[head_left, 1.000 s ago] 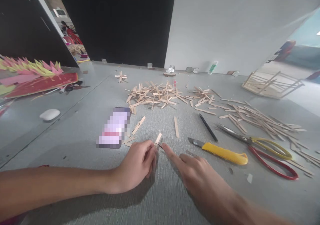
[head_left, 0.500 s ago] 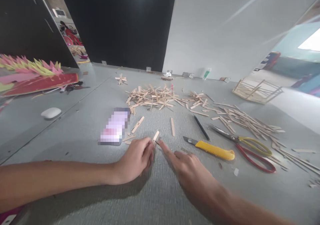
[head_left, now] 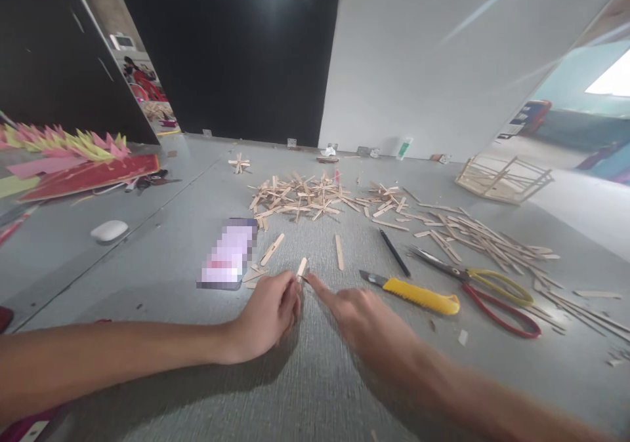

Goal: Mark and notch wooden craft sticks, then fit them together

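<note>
Near the middle of the grey table, my left hand (head_left: 270, 314) is closed on a short wooden stick (head_left: 302, 267), whose upper end sticks out past the fingers. My right hand (head_left: 361, 314) lies just to the right, with its index finger stretched to a small dark, thin piece (head_left: 304, 278) at the stick. The other right fingers are curled, and what they hold, if anything, is hidden. A loose stick (head_left: 339, 252) lies beyond my right hand, and another (head_left: 272, 250) lies beyond my left hand.
A phone (head_left: 229, 255) lies left of the hands. Rightward are a black pen (head_left: 394, 252), a yellow cutter (head_left: 420, 296) and scissors (head_left: 497, 288). Stick piles (head_left: 305, 196) spread behind. A white mouse (head_left: 109, 231) and a red decorated object (head_left: 93, 178) sit at left.
The view has shifted slightly. My hands and the stick stay together, nearly the same, with the right hand a little further left in the picture.
</note>
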`<state>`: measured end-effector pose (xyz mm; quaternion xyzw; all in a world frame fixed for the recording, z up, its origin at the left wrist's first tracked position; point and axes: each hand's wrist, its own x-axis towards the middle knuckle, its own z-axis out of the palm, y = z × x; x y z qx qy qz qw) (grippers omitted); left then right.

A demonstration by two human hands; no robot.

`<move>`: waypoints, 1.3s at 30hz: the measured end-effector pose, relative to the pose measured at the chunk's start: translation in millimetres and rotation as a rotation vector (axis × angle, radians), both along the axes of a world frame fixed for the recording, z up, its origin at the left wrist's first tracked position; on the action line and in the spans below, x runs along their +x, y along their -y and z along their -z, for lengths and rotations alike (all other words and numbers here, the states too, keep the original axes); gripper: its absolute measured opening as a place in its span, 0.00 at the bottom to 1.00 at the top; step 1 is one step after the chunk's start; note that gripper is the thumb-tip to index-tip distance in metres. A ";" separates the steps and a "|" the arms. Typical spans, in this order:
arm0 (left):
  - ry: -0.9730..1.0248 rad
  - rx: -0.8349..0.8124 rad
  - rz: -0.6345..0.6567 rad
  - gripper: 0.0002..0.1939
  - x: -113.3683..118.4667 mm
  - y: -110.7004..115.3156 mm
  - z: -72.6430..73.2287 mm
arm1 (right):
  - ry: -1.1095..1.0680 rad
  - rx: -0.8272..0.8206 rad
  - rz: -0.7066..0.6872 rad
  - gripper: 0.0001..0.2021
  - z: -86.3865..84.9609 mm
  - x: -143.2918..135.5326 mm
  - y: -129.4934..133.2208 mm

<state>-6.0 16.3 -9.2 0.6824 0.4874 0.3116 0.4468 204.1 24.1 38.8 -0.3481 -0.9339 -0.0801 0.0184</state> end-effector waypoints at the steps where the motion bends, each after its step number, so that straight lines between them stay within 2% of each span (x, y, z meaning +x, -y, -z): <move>1: -0.002 0.015 -0.007 0.22 0.4 0.0 -0.7 | 0.020 -0.021 0.035 0.38 11.0 -1.7 7.5; 3: -0.006 0.035 -0.009 0.22 1.0 0.5 -2.4 | 0.074 -0.069 0.070 0.41 20.3 -4.1 14.5; 4: -0.009 0.037 -0.003 0.22 1.1 0.9 -3.1 | 0.094 -0.089 0.063 0.41 17.3 -4.4 12.8; 6: -0.014 0.029 0.016 0.21 1.3 1.7 -3.8 | 0.122 -0.124 0.005 0.37 -1.5 -3.1 -0.6; 9: -0.029 0.004 0.038 0.21 1.6 2.7 -3.1 | 0.135 -0.174 -0.159 0.28 -37.6 1.5 -29.7; 11: -0.038 -0.007 0.024 0.20 2.1 2.7 -2.2 | 0.132 -0.193 -0.213 0.29 -46.7 3.4 -39.0; 13: -0.040 -0.005 -0.007 0.19 2.7 2.2 -1.7 | 0.126 -0.180 -0.167 0.32 -37.1 3.1 -33.0; 17: -0.034 0.013 -0.043 0.19 4.0 0.9 -3.2 | 0.125 -0.145 0.017 0.40 3.9 0.6 0.6; 19: -0.039 0.015 -0.032 0.20 4.2 1.0 -4.6 | 0.131 -0.134 0.029 0.42 9.9 0.6 7.1; 22: -0.058 0.010 -0.010 0.19 4.6 1.9 -6.4 | 0.154 -0.096 -0.044 0.39 -10.7 -0.4 -5.5; 25: -0.078 0.002 -0.013 0.19 5.2 2.7 -6.8 | 0.173 -0.066 -0.161 0.24 -41.3 -4.7 -24.4; 27: -0.080 -0.001 -0.013 0.19 5.2 2.6 -6.0 | 0.178 -0.041 -0.197 0.18 -52.2 -6.5 -27.4; 28: -0.076 -0.001 -0.005 0.20 5.1 2.4 -5.3 | 0.180 -0.014 -0.194 0.18 -53.7 -6.0 -25.1; 30: -0.062 0.004 0.022 0.21 4.5 1.9 -3.7 | 0.198 0.065 -0.170 0.24 -50.0 -0.9 -15.0; 34: -0.031 0.013 0.052 0.23 3.7 1.8 -2.5 | 0.128 0.192 -0.107 0.34 -29.1 19.9 7.7; 39: 0.001 -0.004 0.054 0.22 4.9 3.8 -8.6 | -0.075 0.101 -0.049 0.41 -4.2 37.3 17.6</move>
